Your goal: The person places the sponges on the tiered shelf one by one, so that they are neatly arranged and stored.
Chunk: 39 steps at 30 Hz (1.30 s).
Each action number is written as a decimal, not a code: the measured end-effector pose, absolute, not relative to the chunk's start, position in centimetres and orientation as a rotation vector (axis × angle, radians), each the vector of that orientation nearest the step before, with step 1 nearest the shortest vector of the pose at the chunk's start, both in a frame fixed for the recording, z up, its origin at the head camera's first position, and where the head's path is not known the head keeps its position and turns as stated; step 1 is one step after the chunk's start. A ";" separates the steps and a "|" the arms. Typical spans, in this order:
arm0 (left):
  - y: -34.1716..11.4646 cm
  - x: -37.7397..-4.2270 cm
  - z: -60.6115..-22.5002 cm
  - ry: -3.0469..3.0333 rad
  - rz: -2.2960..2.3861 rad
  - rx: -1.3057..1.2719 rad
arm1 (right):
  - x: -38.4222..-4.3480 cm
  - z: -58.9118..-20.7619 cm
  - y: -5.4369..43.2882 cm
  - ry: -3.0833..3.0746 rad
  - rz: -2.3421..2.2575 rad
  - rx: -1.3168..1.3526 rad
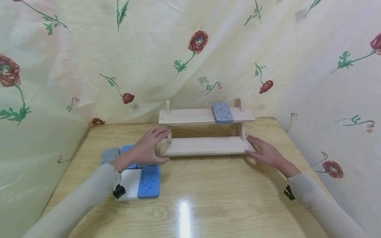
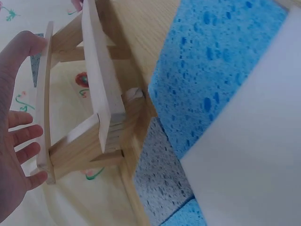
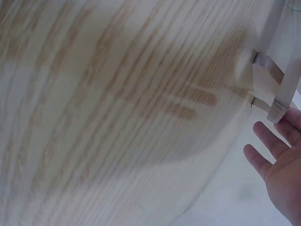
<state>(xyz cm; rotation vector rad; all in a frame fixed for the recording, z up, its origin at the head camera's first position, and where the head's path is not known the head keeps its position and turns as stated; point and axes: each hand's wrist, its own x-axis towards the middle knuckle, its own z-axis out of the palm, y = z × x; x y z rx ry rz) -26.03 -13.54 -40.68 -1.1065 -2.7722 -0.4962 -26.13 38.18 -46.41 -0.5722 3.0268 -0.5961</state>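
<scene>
A two-tier wooden shelf rack (image 1: pixel 202 146) stands at the back of the table, with a grey speckled sponge (image 1: pixel 222 113) lying across the right part of its upper board. At the rack's left end is my left hand (image 1: pixel 150 145), thumb and fingers spread apart; the left wrist view shows its fingers beside a board of the rack (image 2: pixel 94 70), and I cannot tell whether they touch. My right hand (image 1: pixel 265 153) reaches the right end of the lower board with fingers extended. In the right wrist view its fingertips are at the board's end, partly cut off by the frame.
Left of the rack, partly under my left forearm, lie a blue sponge (image 1: pixel 149 181), a white flat piece (image 1: pixel 131 182), a grey sponge (image 1: pixel 110 155) and another blue sponge (image 1: pixel 127 147). A flower-patterned cloth (image 1: pixel 154 66) hangs behind and beside the wooden table (image 1: pixel 214 191).
</scene>
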 end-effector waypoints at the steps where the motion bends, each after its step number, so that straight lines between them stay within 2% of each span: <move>1: -13.7 -25.9 -40.7 -2.777 -0.493 -1.102 | -26.1 -46.4 38.1 3.027 -0.595 -0.571; 16: -15.6 -24.4 -41.0 -2.876 -0.435 -1.096 | -26.0 -46.2 38.1 3.013 -0.601 -0.560; 39: -17.4 -21.6 -44.4 -2.997 -0.380 -1.148 | -26.1 -46.4 38.2 3.016 -0.592 -0.567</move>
